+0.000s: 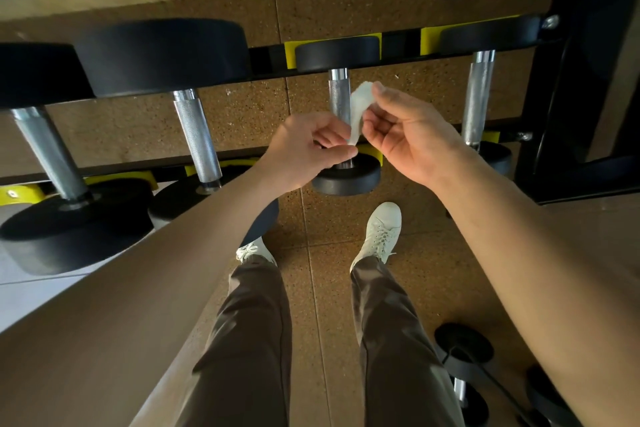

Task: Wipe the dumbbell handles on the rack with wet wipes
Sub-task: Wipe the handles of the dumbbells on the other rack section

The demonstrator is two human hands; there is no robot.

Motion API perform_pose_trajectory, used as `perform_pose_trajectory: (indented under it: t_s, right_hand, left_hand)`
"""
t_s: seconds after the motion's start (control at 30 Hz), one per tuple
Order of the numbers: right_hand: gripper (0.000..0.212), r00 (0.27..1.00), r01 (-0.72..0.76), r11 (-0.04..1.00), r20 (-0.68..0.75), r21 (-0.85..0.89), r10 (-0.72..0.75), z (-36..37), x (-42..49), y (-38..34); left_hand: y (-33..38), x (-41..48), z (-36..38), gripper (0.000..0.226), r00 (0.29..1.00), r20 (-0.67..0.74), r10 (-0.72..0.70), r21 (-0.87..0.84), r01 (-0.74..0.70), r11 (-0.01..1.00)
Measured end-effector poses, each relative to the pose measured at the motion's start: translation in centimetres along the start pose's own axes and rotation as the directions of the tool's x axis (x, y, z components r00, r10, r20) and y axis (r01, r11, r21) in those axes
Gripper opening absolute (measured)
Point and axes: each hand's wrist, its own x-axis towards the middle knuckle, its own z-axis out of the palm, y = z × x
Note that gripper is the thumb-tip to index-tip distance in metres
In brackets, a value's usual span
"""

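Observation:
A white wet wipe (358, 111) is stretched between both hands just in front of a small dumbbell's knurled steel handle (338, 94). My left hand (308, 149) pinches the wipe's lower end. My right hand (408, 128) pinches its upper end between thumb and fingers. The small dumbbell lies on the black rack (270, 61) in yellow cradles. Its near head (346, 178) shows below my hands. More dumbbell handles lie on the rack: two bigger handles to the left (197, 135) (48, 149) and one handle to the right (478, 97).
The rack's black upright frame (571, 97) stands at the right. Small dumbbells (464, 357) lie on the cork-coloured floor at the lower right. My feet in white shoes (381, 232) stand close to the rack.

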Motion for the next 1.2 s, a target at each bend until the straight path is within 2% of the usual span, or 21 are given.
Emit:
perform_pose_trajectory:
  t_s: [0.07, 0.17, 0.2, 0.33, 0.5, 0.63, 0.77, 0.8, 0.87, 0.93, 0.97, 1.07, 1.2]
  right_hand:
    - [0.013, 1.0, 0.013, 0.999, 0.005, -0.044, -0.013, 0.2, 0.1, 0.3]
    - [0.035, 0.999, 0.022, 0.944, -0.04, -0.328, -0.037, 0.2, 0.4, 1.5]
    - [0.037, 0.999, 0.013, 0.912, -0.028, -0.411, -0.027, 0.3, 0.3, 1.9]
    - [0.012, 0.997, 0.063, 0.799, -0.001, -0.598, -0.079, 0.5, 0.0, 2.7]
    - [0.004, 0.986, 0.079, 0.839, -0.082, -0.538, -0.145, 1.3, 0.2, 3.2]
    - [0.007, 0.986, 0.049, 0.941, -0.135, -0.334, -0.099, 1.6, 0.1, 3.8]
    - [0.004, 0.984, 0.028, 0.985, -0.171, -0.173, -0.058, 1.3, -0.2, 4.2]
    - [0.004, 0.984, 0.026, 0.987, -0.17, -0.156, -0.053, 1.3, -0.2, 4.3]
    - [0.021, 0.991, 0.014, 0.987, -0.131, -0.157, -0.034, 1.4, -0.4, 4.3]
    - [0.036, 0.994, 0.028, 0.967, -0.097, -0.252, -0.054, 1.8, -0.5, 4.3]
    - [0.036, 0.992, 0.044, 0.954, -0.099, -0.298, -0.077, 2.0, -0.4, 4.2]
    - [0.028, 0.981, 0.073, 0.942, -0.148, -0.328, -0.128, 2.2, -0.2, 3.9]
    - [0.034, 0.975, 0.112, 0.955, -0.158, -0.275, -0.159, 1.7, -0.3, 2.9]
  left_hand:
    - [0.3, -0.3, 0.0, 0.008, 0.998, -0.056, -0.029, -0.055, 0.025, 0.998]
    - [0.8, -1.0, -0.2, 0.01, 0.981, -0.138, -0.134, -0.204, 0.104, 0.974]
    - [0.9, -1.3, -0.2, 0.009, 0.974, -0.16, -0.162, -0.245, 0.12, 0.962]
    - [1.2, -2.1, -0.5, 0.007, 0.949, -0.211, -0.235, -0.303, 0.165, 0.939]
    - [1.4, -2.2, -0.6, 0.015, 0.91, -0.234, -0.342, -0.378, 0.239, 0.894]
    - [1.6, -1.9, -0.5, 0.014, 0.844, -0.235, -0.481, -0.614, 0.255, 0.747]
    - [2.1, -1.8, -0.4, 0.013, 0.828, -0.213, -0.519, -0.732, 0.216, 0.645]
    - [2.2, -1.8, -0.4, 0.012, 0.83, -0.214, -0.515, -0.739, 0.207, 0.641]
    - [2.4, -1.8, -0.2, 0.011, 0.837, -0.239, -0.492, -0.697, 0.204, 0.687]
    - [2.5, -1.8, -0.2, 0.008, 0.847, -0.269, -0.459, -0.63, 0.207, 0.749]
    - [2.5, -1.8, -0.2, 0.007, 0.848, -0.279, -0.45, -0.611, 0.205, 0.764]
    - [2.5, -1.7, -0.4, 0.006, 0.831, -0.278, -0.482, -0.659, 0.2, 0.725]
    - [2.1, -1.7, -1.4, 0.015, 0.8, -0.287, -0.527, -0.723, 0.18, 0.667]
